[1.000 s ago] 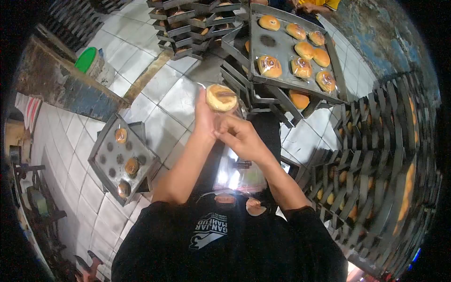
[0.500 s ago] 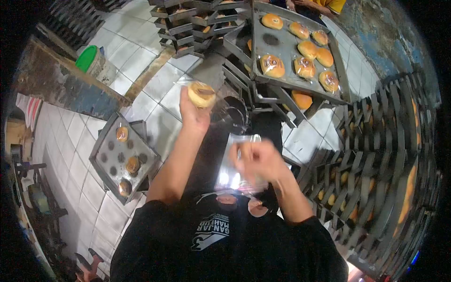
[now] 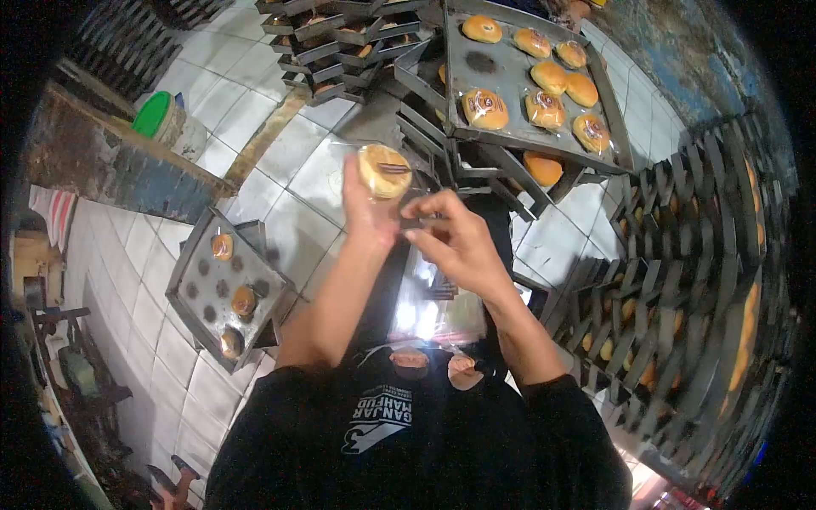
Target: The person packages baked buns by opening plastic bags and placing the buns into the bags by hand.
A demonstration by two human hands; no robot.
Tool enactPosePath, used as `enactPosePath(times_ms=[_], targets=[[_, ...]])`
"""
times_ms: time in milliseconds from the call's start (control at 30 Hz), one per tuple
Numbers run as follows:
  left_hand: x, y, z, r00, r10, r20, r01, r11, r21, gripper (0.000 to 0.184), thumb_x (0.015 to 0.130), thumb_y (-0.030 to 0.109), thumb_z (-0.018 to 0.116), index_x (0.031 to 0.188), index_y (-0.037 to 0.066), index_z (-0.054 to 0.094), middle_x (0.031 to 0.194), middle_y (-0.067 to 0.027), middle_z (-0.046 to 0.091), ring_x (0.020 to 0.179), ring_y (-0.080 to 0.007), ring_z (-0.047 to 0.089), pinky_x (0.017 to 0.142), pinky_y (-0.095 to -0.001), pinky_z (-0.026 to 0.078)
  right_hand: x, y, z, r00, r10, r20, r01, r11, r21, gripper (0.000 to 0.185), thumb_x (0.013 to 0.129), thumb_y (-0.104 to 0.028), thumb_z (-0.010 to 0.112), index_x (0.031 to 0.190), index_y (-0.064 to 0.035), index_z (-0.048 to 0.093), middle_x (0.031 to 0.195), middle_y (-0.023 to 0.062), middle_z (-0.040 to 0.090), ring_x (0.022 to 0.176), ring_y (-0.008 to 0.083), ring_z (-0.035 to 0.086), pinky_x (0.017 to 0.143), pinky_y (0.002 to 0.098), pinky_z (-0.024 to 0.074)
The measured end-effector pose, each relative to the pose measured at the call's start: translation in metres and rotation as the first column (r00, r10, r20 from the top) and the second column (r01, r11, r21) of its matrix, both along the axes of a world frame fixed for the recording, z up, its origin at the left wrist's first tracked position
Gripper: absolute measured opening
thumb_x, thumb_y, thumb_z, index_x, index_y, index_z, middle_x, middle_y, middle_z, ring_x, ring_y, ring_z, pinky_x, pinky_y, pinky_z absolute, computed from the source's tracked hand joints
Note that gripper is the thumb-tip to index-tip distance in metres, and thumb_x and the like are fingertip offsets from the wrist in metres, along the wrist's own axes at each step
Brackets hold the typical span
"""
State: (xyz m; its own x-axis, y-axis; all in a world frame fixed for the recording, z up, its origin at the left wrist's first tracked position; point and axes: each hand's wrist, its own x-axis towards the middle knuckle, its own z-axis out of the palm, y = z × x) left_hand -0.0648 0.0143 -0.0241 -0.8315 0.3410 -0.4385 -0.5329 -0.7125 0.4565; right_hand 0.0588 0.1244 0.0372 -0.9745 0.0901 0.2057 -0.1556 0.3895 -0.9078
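Observation:
A round golden bun [image 3: 385, 172] with dark stripes on top sits in a clear plastic bag, resting in my left hand [image 3: 365, 211], whose fingers are behind it. Close to the left wrist, below the bun, my right hand [image 3: 455, 242] has its fingers curled toward the thumb. Clear film may be between those fingertips, but I cannot make it out. On my lap lies a stack of shiny clear plastic bags [image 3: 438, 306], just under the right hand.
Ahead to the right, a metal tray [image 3: 510, 72] holds several buns, some wrapped, above other stacked trays. A smaller tray [image 3: 200, 319] with 3 buns is at the left. Dark tray stacks [image 3: 671, 280] line the right side. A green-lidded bucket [image 3: 155, 115] stands back left.
My left hand has moved slightly right with the bagged bun. My right hand has risen from over the plastic stack to beside the left wrist, fingers curled. The camera view has shifted a little.

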Motion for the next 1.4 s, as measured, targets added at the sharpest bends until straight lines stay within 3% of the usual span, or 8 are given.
enactPosePath(times_ms=[233,333,700,733,800,1100,1233,1400], targets=[[-0.012,-0.012,-0.029,0.901,-0.03,-0.433,-0.037,0.989,-0.146,0.049,0.108,0.048,0.044,0.126,0.006,0.059,0.12,-0.0116,0.066,0.111,-0.026,0.064,0.1,-0.0434,0.052,0.04,0.002,0.02,0.673,0.731,0.114,-0.448,0.526,-0.723,0.02,0.096,-0.007,0.068,0.084,-0.0037,0.053,0.097,0.0073,0.069,0.083,0.01,0.06,0.068,0.0254,0.0467],[-0.016,-0.014,-0.03,0.942,-0.023,-0.334,-0.004,0.997,-0.082,0.045,0.108,0.045,0.046,0.125,0.006,0.06,0.117,-0.0112,0.067,0.107,-0.0254,0.065,0.096,-0.0422,0.054,0.013,0.003,0.003,0.997,-0.012,0.07,0.005,0.996,0.092,0.015,0.096,-0.006,0.068,0.103,-0.0011,0.056,0.098,0.0082,0.071,0.086,0.011,0.068,0.073,0.0285,0.0538],[-0.037,-0.062,-0.049,0.937,-0.226,-0.266,0.266,0.955,0.128,0.053,0.109,0.046,0.033,0.129,0.002,0.057,0.124,-0.018,0.065,0.115,-0.0346,0.062,0.102,-0.0506,0.05,0.044,0.007,-0.006,0.963,0.197,0.187,-0.096,0.891,-0.445,0.02,0.089,-0.006,0.076,0.094,-0.0068,0.057,0.095,0.0042,0.064,0.083,0.013,0.061,0.078,0.0317,0.0516],[-0.007,-0.05,-0.009,0.957,-0.252,-0.144,0.273,0.95,0.153,0.054,0.109,0.046,0.034,0.131,0.002,0.057,0.127,-0.0184,0.064,0.117,-0.0346,0.062,0.103,-0.0508,0.05,0.03,0.007,-0.016,0.979,-0.159,-0.128,0.187,0.947,0.261,0.033,0.081,-0.006,0.082,0.107,-0.0052,0.061,0.099,0.0087,0.065,0.088,0.0222,0.065,0.08,0.0358,0.0533],[0.043,-0.048,0.03,0.895,-0.446,-0.018,0.426,0.841,0.333,0.053,0.109,0.044,0.038,0.137,0.002,0.054,0.135,-0.0192,0.061,0.123,-0.033,0.06,0.105,-0.0498,0.049,0.016,0.001,0.002,0.886,-0.033,-0.463,0.271,0.846,0.459,0.041,0.069,-0.006,0.085,0.105,-0.004,0.066,0.102,0.0103,0.066,0.091,0.0318,0.065,0.078,0.0384,0.0554],[0.034,-0.026,0.048,0.853,-0.409,-0.322,0.082,0.716,-0.693,0.031,0.108,0.025,0.055,0.11,0.0,0.073,0.102,-0.0078,0.073,0.086,-0.0125,0.067,0.079,-0.029,0.056,-0.022,0.029,-0.037,0.932,-0.352,0.092,0.353,0.936,0.004,0.017,0.1,-0.014,0.065,0.097,0.0024,0.068,0.078,0.0087,0.063,0.07,0.0124,0.06,0.066,0.0286,0.0494],[0.022,-0.016,0.021,0.797,-0.207,-0.568,-0.173,0.822,-0.542,0.034,0.107,0.026,0.059,0.093,-0.002,0.072,0.085,-0.0041,0.072,0.08,-0.0082,0.063,0.068,-0.025,0.05,-0.021,0.011,0.008,0.91,-0.265,-0.318,0.327,0.931,0.161,0.031,0.103,-0.016,0.061,0.079,0.0025,0.059,0.066,0.0079,0.053,0.062,0.0118,0.05,0.058,0.0306,0.0411],[0.0,-0.032,0.014,0.671,-0.252,-0.697,-0.483,0.565,-0.67,0.032,0.102,0.022,0.065,0.082,-0.004,0.066,0.096,-0.0064,0.058,0.089,-0.0121,0.056,0.078,-0.0269,0.047,-0.043,0.055,-0.014,0.939,-0.209,0.274,0.3,0.886,-0.352,0.038,0.105,-0.034,0.061,0.074,-0.0132,0.058,0.065,-0.0097,0.044,0.054,0.0032,0.033,0.05,0.0233,0.0263]])
